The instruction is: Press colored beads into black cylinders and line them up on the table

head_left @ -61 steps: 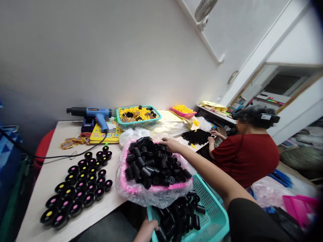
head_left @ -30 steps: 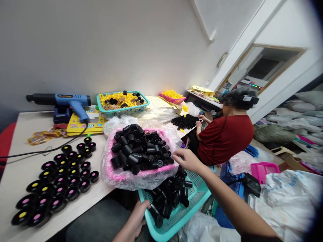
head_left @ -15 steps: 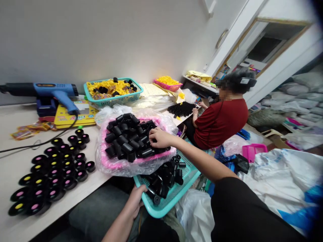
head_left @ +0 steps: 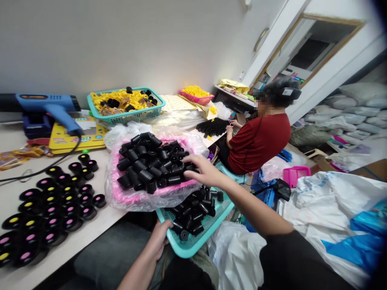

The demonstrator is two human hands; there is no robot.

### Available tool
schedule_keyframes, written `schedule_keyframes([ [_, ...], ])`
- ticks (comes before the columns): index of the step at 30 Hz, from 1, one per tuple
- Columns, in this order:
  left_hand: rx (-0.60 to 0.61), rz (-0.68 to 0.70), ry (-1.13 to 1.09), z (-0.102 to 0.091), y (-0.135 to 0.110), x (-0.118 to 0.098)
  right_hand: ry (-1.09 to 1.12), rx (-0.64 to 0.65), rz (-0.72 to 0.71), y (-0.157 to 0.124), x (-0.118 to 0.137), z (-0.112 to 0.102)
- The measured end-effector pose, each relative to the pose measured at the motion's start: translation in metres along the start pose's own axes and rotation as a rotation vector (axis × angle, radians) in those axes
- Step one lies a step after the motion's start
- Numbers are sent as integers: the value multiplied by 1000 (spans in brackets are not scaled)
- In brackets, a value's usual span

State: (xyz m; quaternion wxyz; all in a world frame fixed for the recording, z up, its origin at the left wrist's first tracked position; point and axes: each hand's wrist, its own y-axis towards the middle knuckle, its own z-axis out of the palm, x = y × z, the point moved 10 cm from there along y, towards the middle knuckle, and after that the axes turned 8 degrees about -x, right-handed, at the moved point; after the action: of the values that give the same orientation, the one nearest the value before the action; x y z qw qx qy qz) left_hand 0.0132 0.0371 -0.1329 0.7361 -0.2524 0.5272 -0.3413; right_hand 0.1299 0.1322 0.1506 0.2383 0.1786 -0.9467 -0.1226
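Note:
A pink basket [head_left: 157, 192] lined with clear plastic sits at the table's near edge, heaped with black plastic tubes [head_left: 151, 167]. My right hand [head_left: 203, 170] lies on the right side of that heap, fingers spread over the tubes. Below the table edge a teal basket [head_left: 193, 243] holds more black tubes [head_left: 196, 207]. My left hand [head_left: 159, 239] grips the teal basket's near left rim.
Several black caps with pink or yellow centres [head_left: 51, 205] stand in rows on the table at left. A blue heat gun [head_left: 48, 105] and a teal basket of yellow parts [head_left: 125, 105] lie behind. A person in a red shirt [head_left: 260, 139] works at right. White bags [head_left: 332, 201] fill the floor.
My right hand swept from the heap's far side to its right edge, back onto the heap, and now rests near that edge. More tubes lie in the teal basket. My view shifted right.

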Motion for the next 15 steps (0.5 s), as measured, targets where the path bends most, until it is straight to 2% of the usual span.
schedule_keyframes([
  [2, 2, 4, -4, 0, 0, 0, -68, 51, -51, 17, 11, 30],
  [4, 8, 7, -15, 0, -1, -1, -130, 136, -39, 27, 8, 59],
  [6, 10, 4, -27, 0, -1, -1, -125, 209, -62, 28, 3, 78],
  [8, 11, -3, -40, -1, -1, 0, -104, 229, -147, 21, 3, 77],
  [11, 20, -13, -58, -1, -1, 1, -132, 214, -246, -7, 7, 54],
  [15, 35, -25, -67, 0, 0, 3, -98, 382, -200, -58, 7, 38],
])
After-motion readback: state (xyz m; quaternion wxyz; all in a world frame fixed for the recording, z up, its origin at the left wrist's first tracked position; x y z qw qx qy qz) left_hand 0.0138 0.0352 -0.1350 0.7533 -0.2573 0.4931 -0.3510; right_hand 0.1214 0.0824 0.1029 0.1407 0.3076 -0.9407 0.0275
